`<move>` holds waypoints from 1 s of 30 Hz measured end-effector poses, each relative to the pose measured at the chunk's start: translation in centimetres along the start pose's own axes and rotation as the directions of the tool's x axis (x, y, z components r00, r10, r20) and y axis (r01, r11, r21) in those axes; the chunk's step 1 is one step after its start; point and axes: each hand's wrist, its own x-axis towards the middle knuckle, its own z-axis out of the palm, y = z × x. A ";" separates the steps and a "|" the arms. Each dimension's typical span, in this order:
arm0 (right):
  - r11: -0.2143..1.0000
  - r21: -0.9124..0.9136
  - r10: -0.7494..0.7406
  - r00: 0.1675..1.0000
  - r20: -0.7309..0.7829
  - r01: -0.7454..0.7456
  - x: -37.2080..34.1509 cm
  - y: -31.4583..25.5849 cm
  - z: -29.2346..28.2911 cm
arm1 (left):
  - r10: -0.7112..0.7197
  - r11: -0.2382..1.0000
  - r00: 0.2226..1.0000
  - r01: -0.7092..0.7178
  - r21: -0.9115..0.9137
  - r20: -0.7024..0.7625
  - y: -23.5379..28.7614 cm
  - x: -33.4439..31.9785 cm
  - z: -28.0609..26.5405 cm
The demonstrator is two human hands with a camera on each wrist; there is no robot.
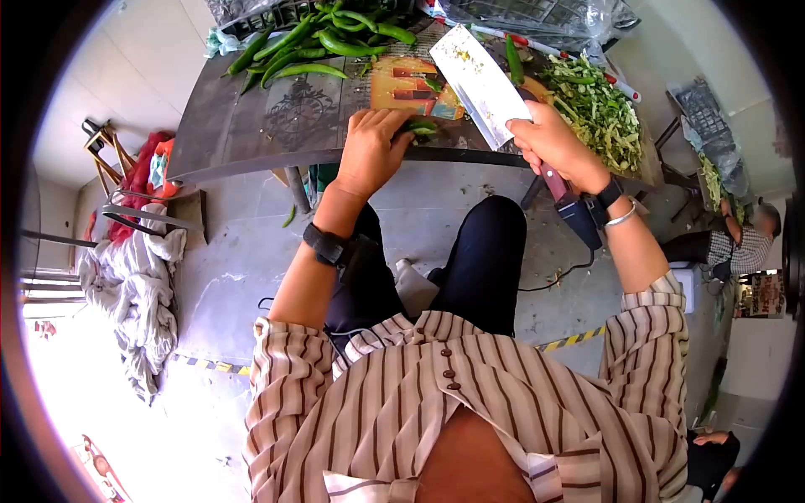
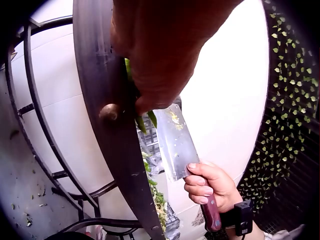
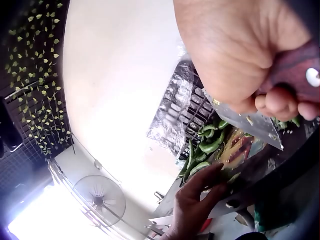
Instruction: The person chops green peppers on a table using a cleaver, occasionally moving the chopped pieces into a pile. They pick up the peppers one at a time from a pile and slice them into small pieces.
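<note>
My right hand [image 1: 553, 147] grips the wooden handle of a wide cleaver [image 1: 482, 84], its blade raised over the table and specked with green bits. My left hand [image 1: 371, 151] is at the table's front edge, fingers bent around green pepper [image 1: 422, 126] pieces; its fingers partly hide them. In the left wrist view, green tips [image 2: 151, 119] stick out below the left hand [image 2: 155, 55], with the cleaver [image 2: 176, 142] beyond. The right wrist view shows the left hand [image 3: 195, 202] beside the printed board and the right hand [image 3: 240, 50] close up on the handle.
Whole green peppers [image 1: 323, 42] lie heaped at the back left of the table [image 1: 226, 126]. A pile of chopped green pieces [image 1: 599, 113] covers the right end, near one upright pepper [image 1: 514, 60]. Black crates stand behind. Another person [image 1: 742, 239] sits at far right.
</note>
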 end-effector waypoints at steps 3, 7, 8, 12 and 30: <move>0.998 0.056 -0.016 0.997 0.070 0.012 -0.2 0.6 0.4 | -0.080 0.995 0.996 0.081 -0.053 0.027 0.0 0.3 -0.3; 0.950 0.309 0.052 0.999 -0.016 -0.044 -1.0 1.9 2.2 | -0.222 0.946 0.974 0.226 -0.233 0.047 0.1 0.5 -0.4; 0.941 0.337 0.051 0.999 -0.015 -0.043 -1.1 2.2 2.6 | -0.278 0.913 0.960 0.277 -0.301 0.038 0.1 0.5 -0.3; 0.863 0.487 0.114 0.991 0.069 -0.133 -1.9 2.2 4.1 | -0.442 0.784 0.896 0.405 -0.470 0.034 0.3 0.9 -0.2; 0.889 0.409 0.118 0.967 0.228 -0.205 -1.3 3.1 6.8 | -0.592 0.647 0.695 0.107 -0.755 -0.409 -5.3 3.3 -4.3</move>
